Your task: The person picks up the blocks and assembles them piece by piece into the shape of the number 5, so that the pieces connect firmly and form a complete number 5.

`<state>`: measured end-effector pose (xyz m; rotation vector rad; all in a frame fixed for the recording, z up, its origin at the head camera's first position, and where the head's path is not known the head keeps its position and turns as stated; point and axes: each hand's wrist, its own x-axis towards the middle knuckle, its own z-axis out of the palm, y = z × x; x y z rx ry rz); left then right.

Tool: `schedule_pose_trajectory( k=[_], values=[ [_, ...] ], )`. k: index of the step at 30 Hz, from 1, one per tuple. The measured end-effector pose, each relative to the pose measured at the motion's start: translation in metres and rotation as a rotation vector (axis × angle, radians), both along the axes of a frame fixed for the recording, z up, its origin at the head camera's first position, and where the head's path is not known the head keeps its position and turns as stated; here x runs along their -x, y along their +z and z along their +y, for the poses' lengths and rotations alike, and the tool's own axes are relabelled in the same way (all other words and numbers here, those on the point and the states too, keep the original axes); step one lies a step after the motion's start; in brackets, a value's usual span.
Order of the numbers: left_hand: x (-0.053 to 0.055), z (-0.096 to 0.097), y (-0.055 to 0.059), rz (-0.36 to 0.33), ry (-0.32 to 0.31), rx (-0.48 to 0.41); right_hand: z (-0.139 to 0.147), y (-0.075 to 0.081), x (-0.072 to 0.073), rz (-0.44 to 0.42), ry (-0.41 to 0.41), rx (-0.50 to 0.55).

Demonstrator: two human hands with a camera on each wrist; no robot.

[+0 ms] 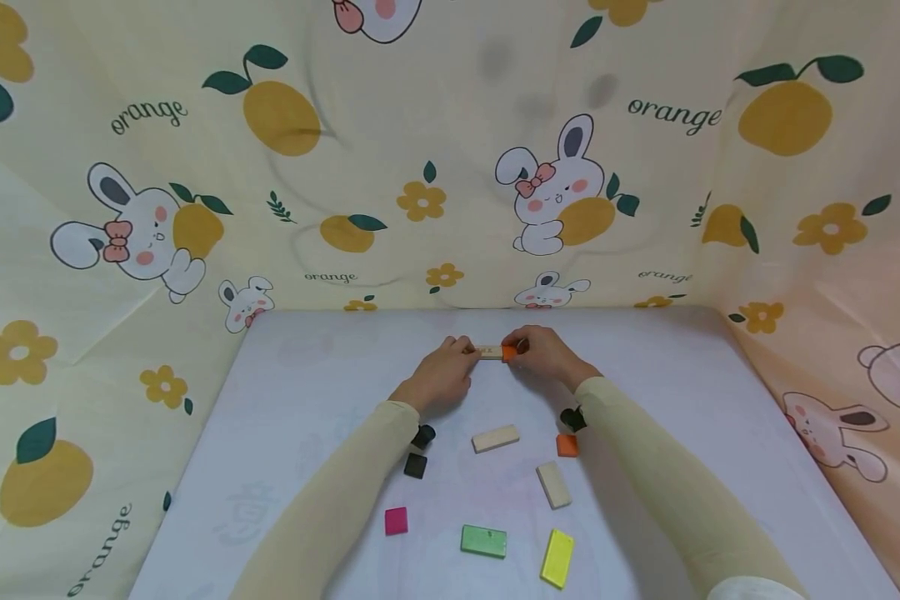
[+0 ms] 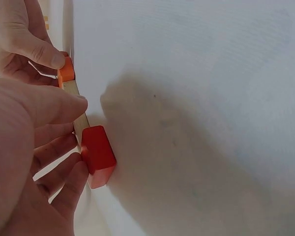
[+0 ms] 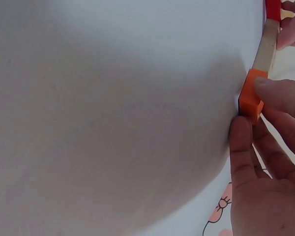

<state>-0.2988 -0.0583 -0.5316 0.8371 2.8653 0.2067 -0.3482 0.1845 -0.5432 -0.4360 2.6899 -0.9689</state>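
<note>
In the head view, the left hand (image 1: 444, 372) covers the red block (image 2: 98, 155) completely; only the wrist views show it, and in the right one it is cut by the upper edge. The wooden block (image 1: 489, 352) is partly hidden behind the same hand, and its print is too small for reading. The right sleeve (image 1: 667, 475) covers a part of a black piece (image 1: 572, 418).

The wooden block is near the far edge of the tabletop (image 1: 307, 375), between the red block and the orange block (image 1: 509, 353). Its long axis goes from left to right, about parallel with this edge.

Both hands are nearly closed: the left one pinches the wooden block, with other fingers against the red block, and the right one pinches the orange block between thumb and fingers.
</note>
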Motion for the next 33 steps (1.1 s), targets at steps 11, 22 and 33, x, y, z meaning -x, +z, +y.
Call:
schedule_pose_trajectory(
  k=[11,22,33],
  values=[
    [0.0017,0.0004,-0.0008,-0.015,-0.009,-0.012,-0.002,0.0027,0.0017,0.001,0.024,-0.032],
    [0.0023,0.0015,0.0017,-0.008,-0.008,-0.005,-0.0031,0.0039,0.0019,-0.005,0.034,-0.034],
    [0.0042,0.0011,0.0015,-0.01,-0.021,-0.027,-0.0031,-0.0023,0.0059,-0.001,0.047,-0.036]
  ],
)
